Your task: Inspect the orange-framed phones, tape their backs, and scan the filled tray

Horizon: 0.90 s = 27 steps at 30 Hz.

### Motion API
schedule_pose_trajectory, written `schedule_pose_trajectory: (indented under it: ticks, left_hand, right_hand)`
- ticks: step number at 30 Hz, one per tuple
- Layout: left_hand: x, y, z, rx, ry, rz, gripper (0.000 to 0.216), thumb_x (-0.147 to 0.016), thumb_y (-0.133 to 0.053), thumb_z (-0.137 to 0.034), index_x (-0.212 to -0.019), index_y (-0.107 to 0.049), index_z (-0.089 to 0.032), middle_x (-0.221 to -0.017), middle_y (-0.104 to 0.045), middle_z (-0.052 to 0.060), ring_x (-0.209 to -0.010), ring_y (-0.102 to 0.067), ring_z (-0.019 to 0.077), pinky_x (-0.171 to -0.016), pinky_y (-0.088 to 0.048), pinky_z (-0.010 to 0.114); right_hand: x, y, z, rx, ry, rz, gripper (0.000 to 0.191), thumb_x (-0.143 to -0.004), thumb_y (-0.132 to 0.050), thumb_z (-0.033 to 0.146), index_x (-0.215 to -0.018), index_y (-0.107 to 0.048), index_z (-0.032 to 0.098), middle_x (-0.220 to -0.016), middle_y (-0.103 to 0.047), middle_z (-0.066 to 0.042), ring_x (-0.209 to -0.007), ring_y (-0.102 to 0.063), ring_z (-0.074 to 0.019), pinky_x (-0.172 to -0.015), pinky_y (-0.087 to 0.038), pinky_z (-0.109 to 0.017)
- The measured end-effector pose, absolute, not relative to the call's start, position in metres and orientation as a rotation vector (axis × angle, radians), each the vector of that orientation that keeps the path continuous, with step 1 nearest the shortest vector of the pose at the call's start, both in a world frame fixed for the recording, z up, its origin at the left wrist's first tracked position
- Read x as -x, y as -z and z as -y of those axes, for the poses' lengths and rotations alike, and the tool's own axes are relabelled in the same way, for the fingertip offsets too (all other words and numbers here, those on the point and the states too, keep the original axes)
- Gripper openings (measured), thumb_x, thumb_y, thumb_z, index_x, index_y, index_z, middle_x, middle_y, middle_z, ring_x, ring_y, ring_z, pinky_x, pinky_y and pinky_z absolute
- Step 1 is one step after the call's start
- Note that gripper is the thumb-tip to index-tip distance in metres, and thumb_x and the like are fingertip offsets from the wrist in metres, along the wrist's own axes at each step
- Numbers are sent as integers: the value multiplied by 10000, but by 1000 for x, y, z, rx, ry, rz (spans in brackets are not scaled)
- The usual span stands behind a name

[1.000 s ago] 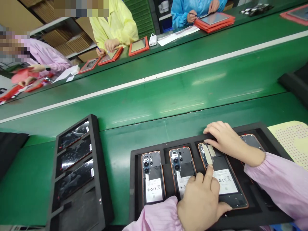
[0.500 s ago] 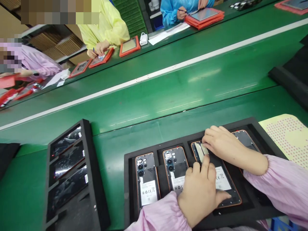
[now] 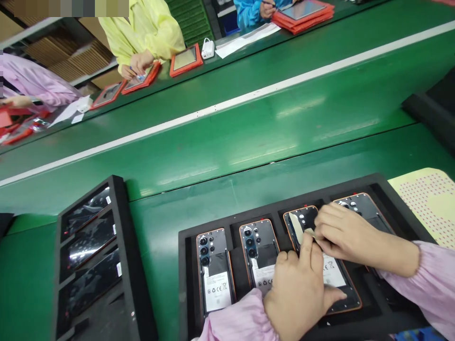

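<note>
A black foam tray in front of me holds several open-backed phones with orange rims. My left hand rests on the third phone, thumb along its right edge and forefinger stretched up onto a pale strip. My right hand lies over the top of the same phone, its fingertips pinched on that strip beside a second pale strip. Two phones to the left lie uncovered with white labels. A fourth phone shows behind my right hand.
A second black tray with several glossy dark phones stands at the left. A yellow perforated sheet lies at the right, a dark tray beyond it. Across the green conveyor, other people work on red-framed tablets.
My right hand has slid down from the phone's top edge and closed its fingertips on the strip. My left forefinger has followed up to it. The view has shifted slightly.
</note>
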<state>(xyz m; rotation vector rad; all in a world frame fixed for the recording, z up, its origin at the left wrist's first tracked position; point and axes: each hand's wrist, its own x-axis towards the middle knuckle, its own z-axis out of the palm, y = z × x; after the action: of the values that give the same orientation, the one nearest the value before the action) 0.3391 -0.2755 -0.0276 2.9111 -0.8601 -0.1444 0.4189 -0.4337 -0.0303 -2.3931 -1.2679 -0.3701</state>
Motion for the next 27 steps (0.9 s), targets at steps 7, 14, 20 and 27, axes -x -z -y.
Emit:
schedule_pose_trajectory:
  ticks: [7, 14, 20, 27]
  left_hand:
    - [-336, 32, 275, -2897, 82, 835, 872, -600, -604, -769, -1197, -586, -134, -1316, -569, 119, -675, -626, 174, -615, -525, 342]
    - [-338, 30, 276, -2915, 103, 845, 853, -599, -609, -766, -1177, -606, -139, -1308, -578, 120, -640, -626, 174, -590, -521, 343]
    - [-340, 31, 276, -2914, 123, 869, 847, -595, -620, -757, -1158, -607, -125, -1290, -586, 151, -633, -641, 181, -585, -541, 340]
    - [-343, 21, 274, -2937, 237, 903, 741, -624, -697, -646, -1124, -605, -106, -1250, -608, 185, -654, -677, 199, -595, -568, 329]
  right_hand:
    - [-418, 28, 443, 2386, 381, 1257, 197, -900, -447, 124, -732, -531, 184, -697, -572, -21, -671, -478, -150, -645, -407, -296]
    - [-440, 31, 431, 2487, 316, 1199, 287, -951, -414, 228, -709, -558, 171, -781, -605, -51, -786, -492, -191, -721, -345, -330]
    - [-444, 38, 424, 2619, 315, 1063, 164, -846, -599, 189, -685, -567, 186, -808, -612, -34, -808, -498, -195, -712, -321, -319]
    - [-445, 26, 440, 2716, 451, 804, 38, -859, -544, 160, -880, -573, 148, -908, -628, -100, -809, -535, -225, -664, -378, -320]
